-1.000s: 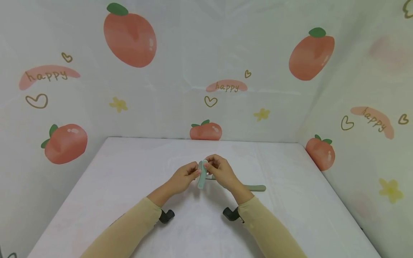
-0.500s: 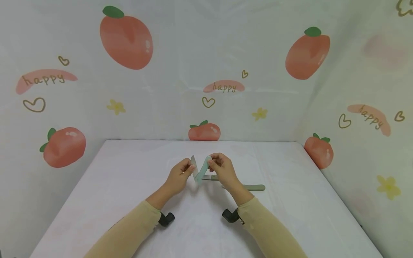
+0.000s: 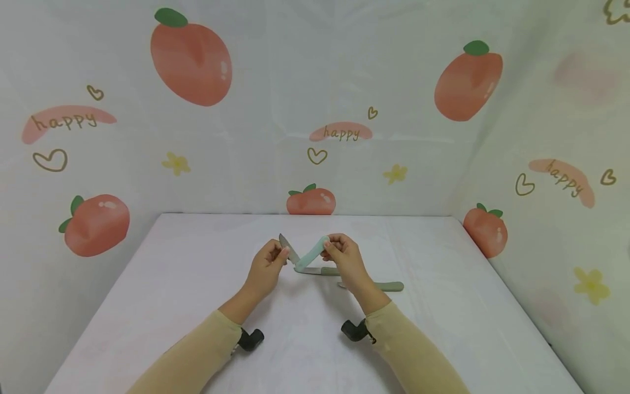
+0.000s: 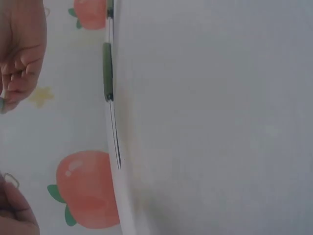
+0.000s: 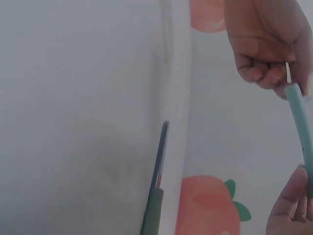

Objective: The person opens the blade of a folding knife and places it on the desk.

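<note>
A folding knife is held above the white table [image 3: 197, 284], half unfolded in a V. My left hand [image 3: 283, 253] pinches the grey blade [image 3: 288, 254] near its tip. My right hand [image 3: 328, 248] pinches the far end of the teal handle [image 3: 310, 256]. In the right wrist view the teal handle [image 5: 299, 122] runs down from the left hand [image 5: 266, 46] to my right fingertips [image 5: 291, 205]. The left wrist view shows only parts of both hands at its left edge.
Two knives with dull green handles lie on the table behind the hands: one [image 3: 322, 271] just below the folding knife, another [image 3: 386, 285] further right. One knife [image 4: 108, 73] shows in the left wrist view, one [image 5: 156, 196] in the right. Peach-printed walls enclose the table.
The folding knife has opened from nearly closed to a wide V: my left hand drew the blade out to the left while my right hand swung the handle end to the right.
</note>
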